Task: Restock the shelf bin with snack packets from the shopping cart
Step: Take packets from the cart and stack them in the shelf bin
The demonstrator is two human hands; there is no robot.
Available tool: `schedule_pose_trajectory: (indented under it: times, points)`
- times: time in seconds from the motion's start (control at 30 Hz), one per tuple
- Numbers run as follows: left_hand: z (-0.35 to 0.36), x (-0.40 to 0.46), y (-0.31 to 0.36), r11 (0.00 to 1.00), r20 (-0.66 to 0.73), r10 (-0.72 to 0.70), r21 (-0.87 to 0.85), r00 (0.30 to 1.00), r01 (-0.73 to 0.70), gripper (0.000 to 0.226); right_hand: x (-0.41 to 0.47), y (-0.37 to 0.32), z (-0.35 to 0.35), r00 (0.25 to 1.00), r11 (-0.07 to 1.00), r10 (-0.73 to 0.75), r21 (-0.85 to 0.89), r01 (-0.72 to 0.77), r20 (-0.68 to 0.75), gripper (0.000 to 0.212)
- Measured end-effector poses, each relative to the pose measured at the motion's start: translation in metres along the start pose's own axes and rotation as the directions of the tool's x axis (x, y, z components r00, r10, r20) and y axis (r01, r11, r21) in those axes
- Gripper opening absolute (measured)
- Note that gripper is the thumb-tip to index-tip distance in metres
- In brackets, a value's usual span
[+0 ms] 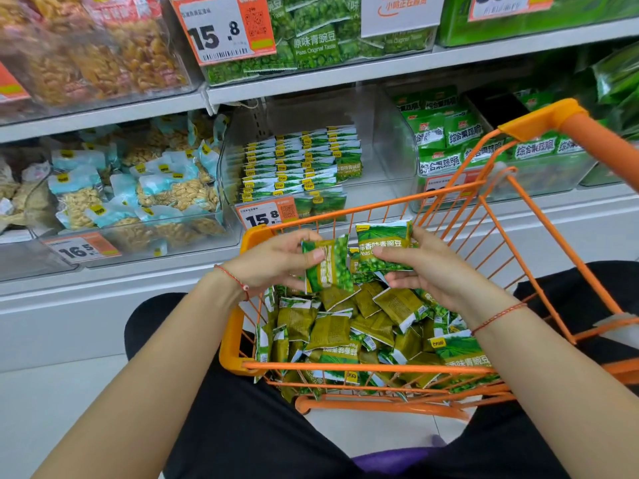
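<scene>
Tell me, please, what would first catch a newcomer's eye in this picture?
Probably the orange shopping cart at centre, heaped with green snack packets. Above it, the left hand and right hand each grip a packet. Behind, a clear shelf bin holds neat rows of matching packets.

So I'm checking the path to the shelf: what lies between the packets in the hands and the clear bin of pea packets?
In the head view, only the cart's orange front rim and the bin's 15.8 price tag.
</scene>
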State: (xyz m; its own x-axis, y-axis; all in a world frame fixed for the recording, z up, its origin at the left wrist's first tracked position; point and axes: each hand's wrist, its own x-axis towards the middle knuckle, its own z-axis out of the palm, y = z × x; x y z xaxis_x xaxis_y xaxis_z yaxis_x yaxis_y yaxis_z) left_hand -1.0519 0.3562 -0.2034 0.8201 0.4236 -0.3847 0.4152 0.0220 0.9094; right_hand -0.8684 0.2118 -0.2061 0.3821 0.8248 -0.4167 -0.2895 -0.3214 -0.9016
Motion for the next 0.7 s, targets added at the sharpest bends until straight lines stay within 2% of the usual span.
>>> schedule_pose_trajectory:
  times: [0.13,0.23,0.33,0.4,0.47,0.53,0.6,0.63,0.7]
  points:
    - [0.003,0.005,0.018,0.991,-0.143,0.087,0.110,0.986,-0.071,0.013,-0.002,0.000,-0.001,1.000,1.000,-0.021,0.021,0.021,0.001,0.089]
    - [0.007,0.012,0.024,0.998,-0.180,0.060,0.003,0.982,-0.061,0.025,0.000,0.000,-0.001,1.000,0.994,-0.011,0.111,0.010,0.007,0.080]
    - [0.012,0.015,0.034,0.985,-0.142,0.061,-0.153,0.988,-0.083,0.033,0.002,0.000,-0.001,1.000,0.985,0.009,0.172,-0.011,0.012,0.087]
    - [0.013,0.015,0.040,0.987,-0.082,0.113,-0.101,0.990,-0.121,0.028,0.002,0.000,-0.003,0.998,0.968,0.000,0.249,-0.015,0.060,0.086]
    - [0.013,0.014,0.044,0.990,-0.042,0.138,-0.014,0.990,-0.138,0.028,0.002,-0.002,-0.003,0.989,0.945,-0.027,0.327,-0.022,0.144,0.068]
    - [0.017,0.015,0.050,0.987,-0.035,0.145,0.070,0.989,-0.142,0.020,0.002,-0.003,-0.001,0.977,0.935,-0.059,0.354,-0.018,0.205,0.036]
    - [0.024,0.017,0.057,0.968,-0.037,0.181,0.185,0.983,-0.171,0.017,0.003,-0.001,0.000,0.974,0.939,-0.076,0.343,-0.003,0.215,0.022]
    - [0.027,0.019,0.061,0.957,-0.041,0.200,0.223,0.979,-0.186,0.017,0.003,0.000,0.000,0.972,0.942,-0.093,0.335,0.015,0.216,0.029]
    - [0.032,0.023,0.065,0.936,-0.081,0.249,0.278,0.965,-0.218,0.022,0.002,0.001,0.000,0.967,0.955,-0.122,0.291,0.053,0.223,0.056]
